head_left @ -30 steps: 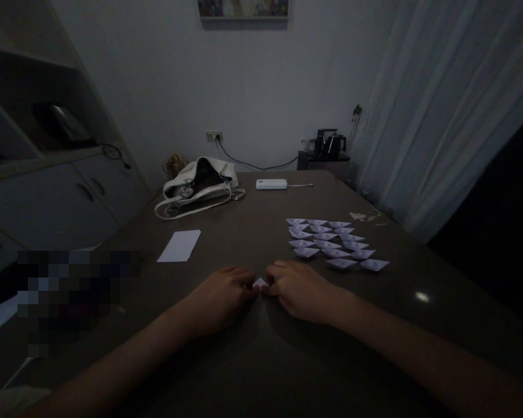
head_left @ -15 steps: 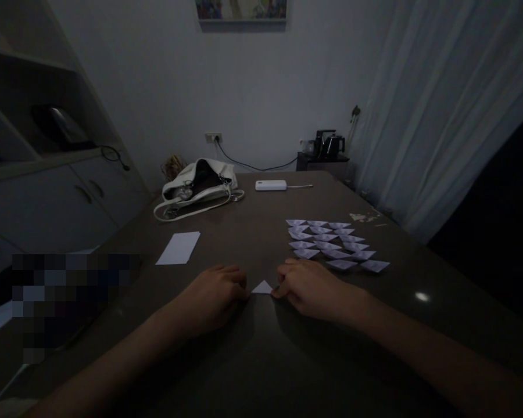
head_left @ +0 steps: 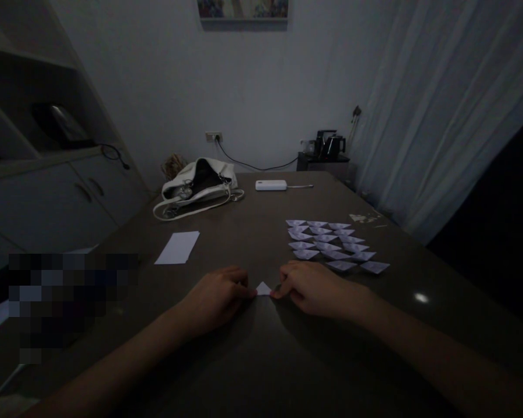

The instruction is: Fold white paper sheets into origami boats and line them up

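A small folded paper triangle [head_left: 263, 289] lies on the table between my hands, its point facing away from me. My left hand [head_left: 220, 295] has its fingers curled, with the thumb tip at the triangle's left corner. At the right corner, my right hand [head_left: 307, 287] holds the paper with thumb and finger, the other fingers bent in. Just beyond my right hand, several folded paper boats [head_left: 325, 238] stand in rows. A stack of white paper sheets [head_left: 177, 248] lies past my left hand.
A white handbag [head_left: 200, 186] and a white power bank [head_left: 271, 185] with a short cable lie toward the far end of the brown table [head_left: 261, 360]. Paper scraps [head_left: 364, 218] are near the right edge. A blurred-out patch [head_left: 70, 296] covers the left side.
My left thumb has moved right, onto the triangle's left corner, and covers more of it. My right hand stays at its corner, nearly unmoved.
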Demonstrator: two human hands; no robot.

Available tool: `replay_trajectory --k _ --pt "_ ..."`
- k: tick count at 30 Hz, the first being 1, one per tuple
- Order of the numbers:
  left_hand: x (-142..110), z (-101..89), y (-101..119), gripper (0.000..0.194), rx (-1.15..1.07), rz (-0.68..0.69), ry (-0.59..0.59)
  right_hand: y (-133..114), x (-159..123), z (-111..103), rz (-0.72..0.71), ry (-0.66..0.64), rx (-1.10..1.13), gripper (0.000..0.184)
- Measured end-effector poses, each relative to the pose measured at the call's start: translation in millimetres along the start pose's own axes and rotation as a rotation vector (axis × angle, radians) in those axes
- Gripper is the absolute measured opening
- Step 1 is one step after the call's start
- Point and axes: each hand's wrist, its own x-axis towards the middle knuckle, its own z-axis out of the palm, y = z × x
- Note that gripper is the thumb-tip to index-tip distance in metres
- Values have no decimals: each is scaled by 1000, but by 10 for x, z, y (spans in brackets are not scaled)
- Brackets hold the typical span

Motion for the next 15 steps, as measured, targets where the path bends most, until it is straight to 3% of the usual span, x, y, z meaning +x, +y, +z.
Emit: replay_trajectory --k 7,15 --pt "-26 -68 3 28 56 79 -33 4 -30 1 -15 31 -9 32" --pt "-41 -73 61 37 20 53 -34 11 -3 60 -44 73 44 21"
